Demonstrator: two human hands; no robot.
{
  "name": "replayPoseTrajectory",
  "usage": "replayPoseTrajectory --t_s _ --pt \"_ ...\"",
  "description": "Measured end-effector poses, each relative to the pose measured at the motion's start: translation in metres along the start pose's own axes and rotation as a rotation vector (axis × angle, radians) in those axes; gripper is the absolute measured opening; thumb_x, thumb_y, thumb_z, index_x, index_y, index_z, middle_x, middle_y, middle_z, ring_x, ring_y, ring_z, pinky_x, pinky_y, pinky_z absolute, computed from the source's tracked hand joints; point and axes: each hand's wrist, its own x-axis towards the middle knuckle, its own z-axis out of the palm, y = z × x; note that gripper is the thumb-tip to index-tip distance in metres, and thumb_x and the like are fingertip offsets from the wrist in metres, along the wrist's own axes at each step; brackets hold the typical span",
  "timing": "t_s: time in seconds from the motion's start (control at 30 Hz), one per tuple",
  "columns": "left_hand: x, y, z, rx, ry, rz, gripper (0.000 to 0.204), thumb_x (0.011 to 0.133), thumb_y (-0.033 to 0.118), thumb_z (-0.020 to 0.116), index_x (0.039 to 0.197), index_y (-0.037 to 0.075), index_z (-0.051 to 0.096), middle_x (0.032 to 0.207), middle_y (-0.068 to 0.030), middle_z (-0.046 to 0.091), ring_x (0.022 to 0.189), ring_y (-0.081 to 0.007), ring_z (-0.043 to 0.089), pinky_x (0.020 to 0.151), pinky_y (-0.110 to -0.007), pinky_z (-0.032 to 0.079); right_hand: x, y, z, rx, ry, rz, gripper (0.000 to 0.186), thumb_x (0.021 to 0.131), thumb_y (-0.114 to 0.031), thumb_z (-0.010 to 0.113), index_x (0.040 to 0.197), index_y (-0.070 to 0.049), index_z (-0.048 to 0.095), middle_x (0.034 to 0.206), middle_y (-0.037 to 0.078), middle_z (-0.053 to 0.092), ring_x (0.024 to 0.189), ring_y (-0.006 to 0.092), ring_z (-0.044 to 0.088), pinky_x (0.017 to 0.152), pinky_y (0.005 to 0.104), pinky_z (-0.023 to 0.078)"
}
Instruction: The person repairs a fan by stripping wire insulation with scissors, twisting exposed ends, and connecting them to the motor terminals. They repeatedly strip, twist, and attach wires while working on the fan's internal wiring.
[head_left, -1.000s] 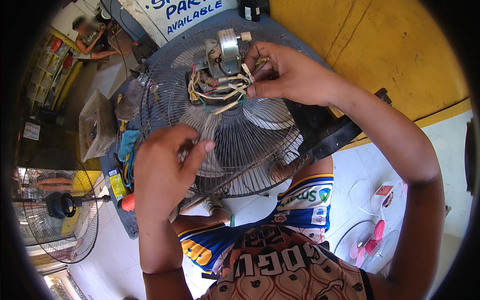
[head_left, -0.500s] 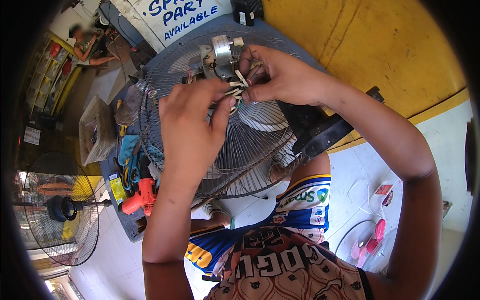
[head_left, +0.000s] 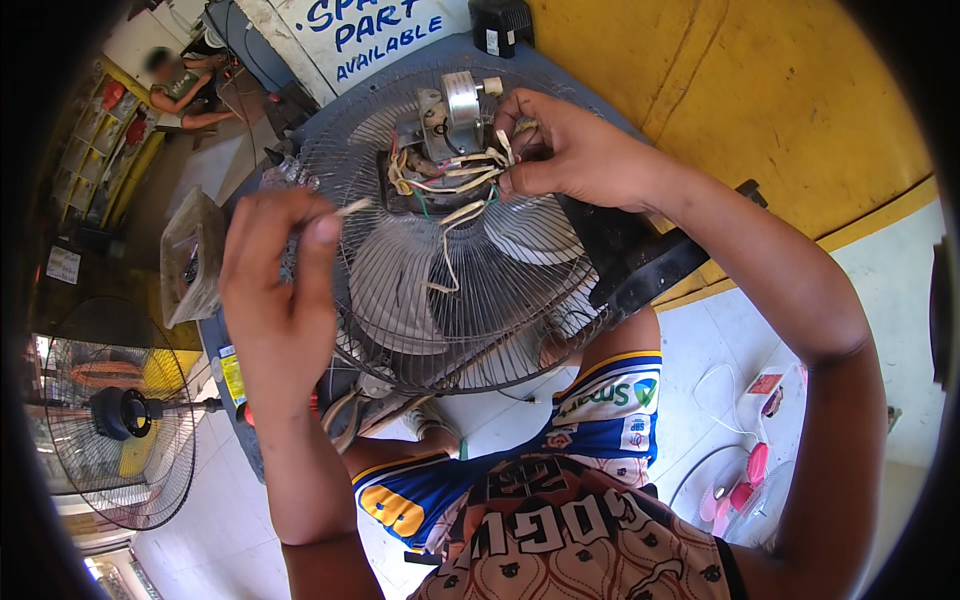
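Left hand (head_left: pixel 280 265): raised over the left side of the fan (head_left: pixel 480 310), clear of it; fingers curled, thumb and forefinger closed on a short pale strip (head_left: pixel 354 207). The strip's free end points right, toward the wires (head_left: pixel 470 183).

Right hand (head_left: pixel 580 155): beside the silver can (head_left: pixel 462 98), fingers bent, thumb and fingertips pinching the right end of the wires; exact contact partly hidden by the fingers.

Fan: on the desk (head_left: pixel 530 65), its near rim overhanging the edge above the person's legs. Cage roughly flat, rear side up, front toward the desk; blades show through the grille. Silver can sits on top at the far side of the hub. Wires run mainly left to right across the hub; one light wire trails toward the person over the grille. Long axis of the black arm (head_left: pixel 675 255): slants from near the cage's right rim up and away to the right, against the yellow panel (head_left: pixel 780 110).

Labels: white sign (head_left: pixel 365 40) beyond the fan, large blue hand-painted lettering, rising to the right. Small white label on the black box (head_left: pixel 502 25). Shirt (head_left: pixel 560 530) and shorts (head_left: pixel 610 390) bear printed lettering.
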Motion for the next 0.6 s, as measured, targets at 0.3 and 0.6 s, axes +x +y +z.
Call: replayPoseTrajectory --t_s 0.3,0.6 --pt "-0.056 -0.050 0.019 0.256 -0.120 -0.142 0.014 0.098 0.011 0.074 0.110 0.006 0.078 0.110 -0.0134 0.072 0.104 -0.0324 0.066 0.097 -0.043 0.052 -0.005 -0.003 0.001 0.008 -0.020 0.044 0.036 0.099 -0.005 0.076 0.125 -0.003 0.051 0.105 0.011 0.075 0.104 0.0166 0.072 0.094 0.0315 0.055" --pt "-0.042 0.031 0.094 0.124 -0.035 -0.023 0.026 0.096 0.034 0.080 0.103 0.009 0.081 0.103 -0.0066 0.070 0.104 -0.0314 0.062 0.090 -0.045 0.044 -0.003 -0.001 0.002 0.047 -0.040 0.026 0.049 0.093 -0.010 0.081 0.131 0.003 0.052 0.108 0.018 0.076 0.104 0.0212 0.073 0.090 0.0330 0.055"
